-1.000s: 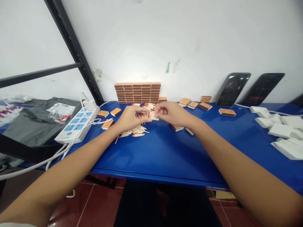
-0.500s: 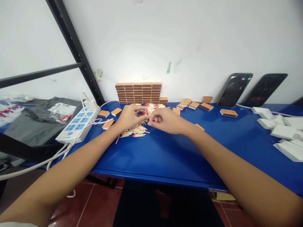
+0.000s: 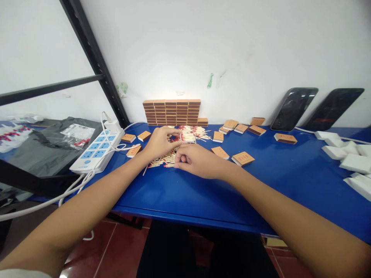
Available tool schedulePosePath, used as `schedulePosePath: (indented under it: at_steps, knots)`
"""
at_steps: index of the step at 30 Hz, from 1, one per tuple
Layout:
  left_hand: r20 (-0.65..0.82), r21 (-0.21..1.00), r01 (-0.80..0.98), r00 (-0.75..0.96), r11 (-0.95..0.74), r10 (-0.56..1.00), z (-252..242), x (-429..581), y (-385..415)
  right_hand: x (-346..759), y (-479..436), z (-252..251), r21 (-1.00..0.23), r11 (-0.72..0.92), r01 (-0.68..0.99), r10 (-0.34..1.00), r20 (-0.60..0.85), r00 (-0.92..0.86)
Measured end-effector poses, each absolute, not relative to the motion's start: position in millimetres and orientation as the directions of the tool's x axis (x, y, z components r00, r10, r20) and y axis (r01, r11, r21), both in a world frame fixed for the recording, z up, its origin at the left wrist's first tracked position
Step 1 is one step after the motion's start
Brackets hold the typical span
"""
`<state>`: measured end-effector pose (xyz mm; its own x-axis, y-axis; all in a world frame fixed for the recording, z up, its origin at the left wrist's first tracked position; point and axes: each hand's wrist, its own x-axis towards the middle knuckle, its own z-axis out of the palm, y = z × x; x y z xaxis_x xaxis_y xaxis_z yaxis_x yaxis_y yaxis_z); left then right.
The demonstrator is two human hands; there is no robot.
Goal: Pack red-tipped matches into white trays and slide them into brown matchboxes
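Observation:
My left hand [image 3: 162, 143] holds a small white matchbox tray [image 3: 188, 140] by its left end, between thumb and fingers. Matches lie in the tray, their red heads toward the left. Just in front of it, my right hand [image 3: 193, 160] is closed in a pinch, fingertips down at the near edge of a loose pile of matches [image 3: 162, 161]. Whether a match is between those fingertips is hidden. More red-tipped matches [image 3: 201, 133] are heaped behind the tray. Two matchbox sleeves [image 3: 242, 158] lie to the right of my right wrist.
A stacked wall of matchboxes [image 3: 172, 112] stands against the white wall. More boxes [image 3: 231, 124] are scattered right and left. A power strip [image 3: 97, 150] with white cables sits at left; two dark phones [image 3: 294, 109] lean at the back right, near white blocks [image 3: 353, 162].
My right hand has moved down and slightly left, away from the tray to the near side of the match pile. The left hand stays in place with the tray.

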<state>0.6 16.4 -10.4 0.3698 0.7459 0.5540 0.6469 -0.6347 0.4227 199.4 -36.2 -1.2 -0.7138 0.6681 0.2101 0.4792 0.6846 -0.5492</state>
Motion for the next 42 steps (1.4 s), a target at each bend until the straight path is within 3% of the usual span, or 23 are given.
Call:
schedulePosePath:
  at_steps: [10, 21, 27, 42]
  knots:
    - [0.531, 0.450, 0.649, 0.357, -0.613, 0.768, -9, 1, 15, 197, -34, -11, -0.503, 0.730, 0.462, 0.637, 0.256, -0.727]
    - [0.529, 0.430, 0.657, 0.372, -0.619, 0.762, -11, -1, 17, 199, -37, -2, -0.524, 0.685, 0.506, 0.675, 0.195, -0.712]
    - [0.527, 0.455, 0.644, 0.363, -0.616, 0.769, -9, 0, 14, 198, -41, 1, -0.549, 0.687, 0.476, 0.622, 0.106, -0.775]
    - [0.516, 0.467, 0.643, 0.360, -0.608, 0.777, -11, 0, 15, 198, -38, -6, -0.516, 0.712, 0.476, 0.629, 0.166, -0.760]
